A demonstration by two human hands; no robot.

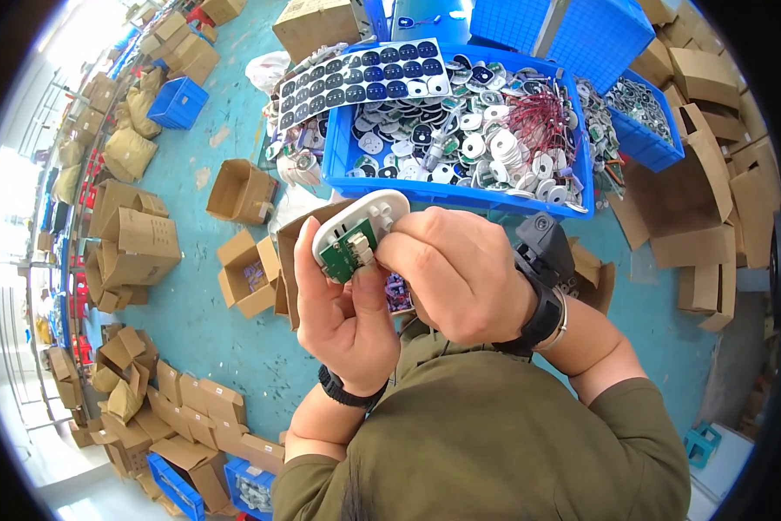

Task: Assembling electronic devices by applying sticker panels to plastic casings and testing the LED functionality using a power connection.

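Observation:
My left hand [342, 317] grips a white plastic housing [386, 207] with rounded ends, held up in front of my chest. A green circuit board [347, 247] with white connectors [362, 248] lies against its inner face. Over the right end of the board, my right hand [464, 269] is closed in a pinch, fingertips close to the connectors and the housing's pegs. Whatever those fingertips hold is hidden. Just beyond my hands stands a blue bin [455, 193] heaped with round white pieces [503, 143] and red wires [542, 122].
A sheet of round black stickers [364, 78] rests across the bin's far left corner. Another blue bin [646, 143] with small parts stands at the right. Open cardboard boxes [243, 191] sit on the green floor [199, 269] to the left, and a large carton [677, 191] is at the right.

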